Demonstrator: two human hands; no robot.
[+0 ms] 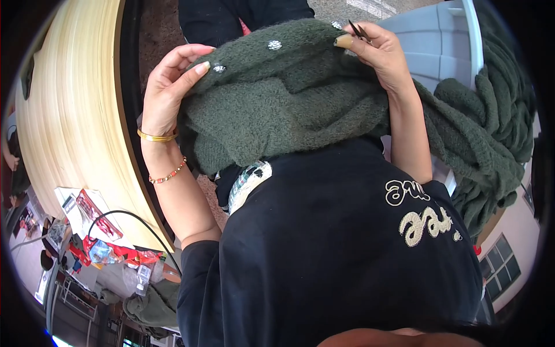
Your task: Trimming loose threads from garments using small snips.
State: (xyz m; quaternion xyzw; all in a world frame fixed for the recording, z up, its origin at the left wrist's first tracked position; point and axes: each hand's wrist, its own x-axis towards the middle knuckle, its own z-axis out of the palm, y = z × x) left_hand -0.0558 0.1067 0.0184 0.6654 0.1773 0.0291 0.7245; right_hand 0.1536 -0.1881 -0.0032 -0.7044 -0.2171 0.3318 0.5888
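Observation:
A dark green fuzzy knit garment [248, 115] lies across my lap, with its edge band stretched between my hands. Silvery buttons dot the band; one button [274, 44] sits midway. My left hand [171, 81] pinches the band's left end, its thumb beside another button [219, 68]. At the other end, my right hand [378, 53] has its thumb and fingers closed on the band, close to a third button [336, 26]. Small dark thread snips [359, 32] are also held in that hand, their pointed blades sticking up past the fingers.
A light wood table [75, 115] stands on my left, with papers [92, 214] and a black cable [136, 214] at its near end. At the far right is a pale blue plastic tub [433, 43]. More green knitwear [485, 127] hangs in a heap over its side.

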